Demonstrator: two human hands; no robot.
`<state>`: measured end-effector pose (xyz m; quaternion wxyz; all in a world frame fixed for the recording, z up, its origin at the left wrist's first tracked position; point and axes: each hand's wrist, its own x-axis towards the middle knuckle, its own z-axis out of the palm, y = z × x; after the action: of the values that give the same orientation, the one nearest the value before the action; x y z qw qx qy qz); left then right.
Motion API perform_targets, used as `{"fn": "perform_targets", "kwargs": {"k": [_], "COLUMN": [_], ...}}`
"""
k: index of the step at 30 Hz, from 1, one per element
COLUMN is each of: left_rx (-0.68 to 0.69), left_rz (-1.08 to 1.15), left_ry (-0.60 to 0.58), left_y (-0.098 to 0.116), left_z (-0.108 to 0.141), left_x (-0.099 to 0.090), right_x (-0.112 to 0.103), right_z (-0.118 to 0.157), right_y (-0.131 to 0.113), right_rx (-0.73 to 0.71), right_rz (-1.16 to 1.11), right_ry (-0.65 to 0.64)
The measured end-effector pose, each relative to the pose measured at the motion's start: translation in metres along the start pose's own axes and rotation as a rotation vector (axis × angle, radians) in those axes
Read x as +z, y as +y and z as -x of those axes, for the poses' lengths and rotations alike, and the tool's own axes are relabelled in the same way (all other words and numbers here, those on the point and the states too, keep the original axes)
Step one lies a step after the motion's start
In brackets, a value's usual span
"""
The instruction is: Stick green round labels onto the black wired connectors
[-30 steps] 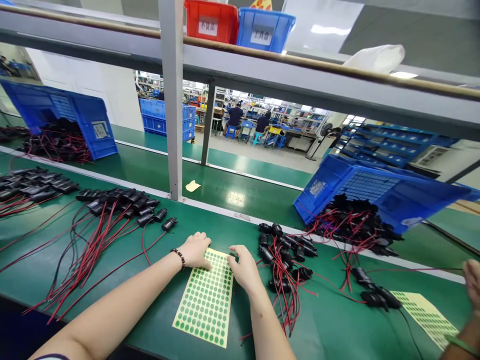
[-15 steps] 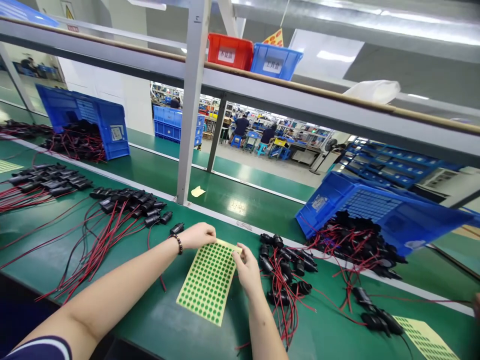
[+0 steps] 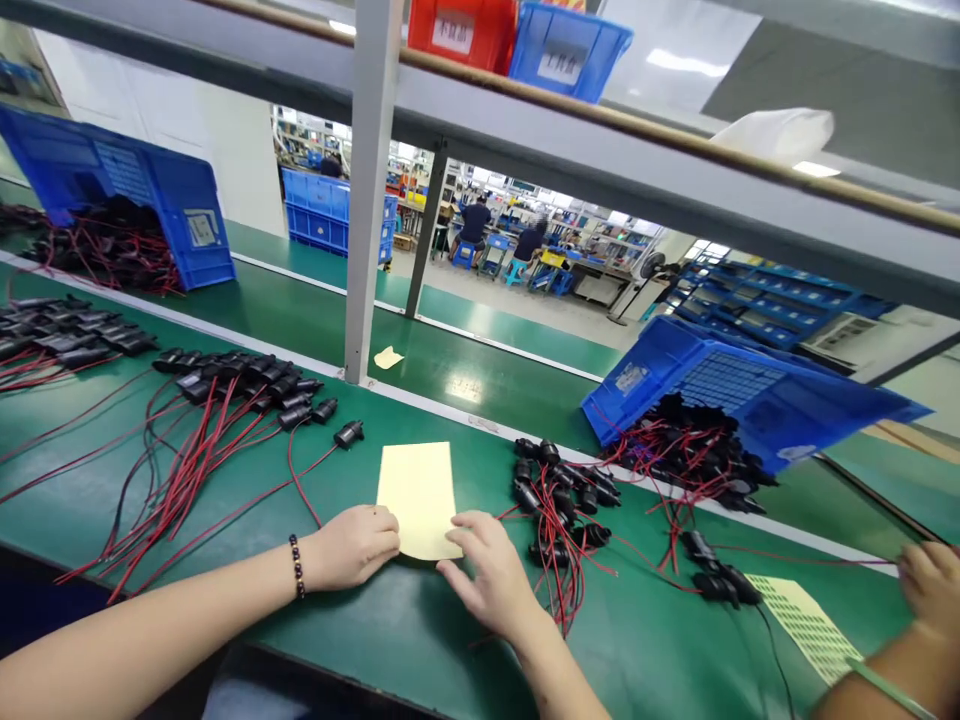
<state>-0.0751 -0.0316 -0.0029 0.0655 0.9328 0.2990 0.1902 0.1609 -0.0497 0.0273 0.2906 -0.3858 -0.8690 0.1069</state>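
Left hand: the left hand (image 3: 352, 548) is closed on the near left corner of the sheet (image 3: 418, 495); a beaded bracelet (image 3: 297, 567) circles the wrist.
Right hand: the right hand (image 3: 493, 578) is part open at the near right corner, fingertips at the edge, thumb just below; whether it pinches the paper I cannot tell.
Sheet: it is on the green bench (image 3: 645, 640) between the hands, plain yellow face up, near edge bowed; half a second ago green dots faced up, now none show; it has been turned over, so the dots are probably out of reach for peeling until it is turned back or lifted.
Black parts: one loose part (image 3: 349, 433) is beyond the left hand; three heaps with red wires are on the bench, two to the left (image 3: 247, 380) (image 3: 75, 335), one to the right (image 3: 559, 490); about three more are farther right (image 3: 720, 580); the heaped ones overlap too much to count.
Co-worker: one hand (image 3: 930, 590) at the right edge; one dotted sheet (image 3: 806, 620) nearby.
Bins: two large blue bins (image 3: 199, 225) (image 3: 637, 375), tipped, parts spilling; one red bin (image 3: 461, 35) and one small blue bin (image 3: 570, 50) overhead.
Scrap: one piece of paper (image 3: 388, 358) beyond the rail.
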Motion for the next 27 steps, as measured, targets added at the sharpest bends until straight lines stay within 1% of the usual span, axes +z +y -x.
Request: {"fn": "perform_targets", "kwargs": {"k": [1, 3, 5, 7, 10, 13, 16, 19, 27], "left_rx": [-0.005, -0.026, -0.063, -0.106, -0.182, -0.246, -0.277, -0.254, -0.216], "left_rz": [0.01, 0.048, 0.102, 0.151, 0.203, 0.23, 0.221, 0.21, 0.16], "left_ry": [-0.034, -0.071, -0.081, -0.095, -0.127, -0.164, -0.193, -0.229, -0.324], "left_y": [0.0, -0.001, -0.001, -0.001, 0.001, 0.004, 0.006, 0.004, -0.007], "left_z": [0.005, 0.009, 0.009, 0.007, 0.003, -0.001, -0.005, -0.011, -0.026], "left_x": [0.008, 0.015, 0.014, 0.01, 0.007, 0.008, 0.01, 0.013, 0.02], "right_x": [0.009, 0.023, 0.03, 0.034, 0.036, 0.039, 0.044, 0.046, 0.048], "right_z": [0.003, 0.004, 0.001, -0.006, -0.015, -0.02, -0.019, -0.018, -0.02], "right_y": [0.001, 0.002, 0.003, 0.004, 0.008, 0.013, 0.016, 0.017, 0.021], "right_rx": [0.009, 0.023, 0.035, 0.047, 0.08, 0.138, 0.204, 0.254, 0.316], "right_rz": [0.002, 0.0, -0.003, -0.016, -0.08, -0.155, -0.21, -0.257, -0.326], "right_ry": [-0.074, -0.185, -0.273, -0.35, -0.426, -0.458, -0.46, -0.437, -0.425]}}
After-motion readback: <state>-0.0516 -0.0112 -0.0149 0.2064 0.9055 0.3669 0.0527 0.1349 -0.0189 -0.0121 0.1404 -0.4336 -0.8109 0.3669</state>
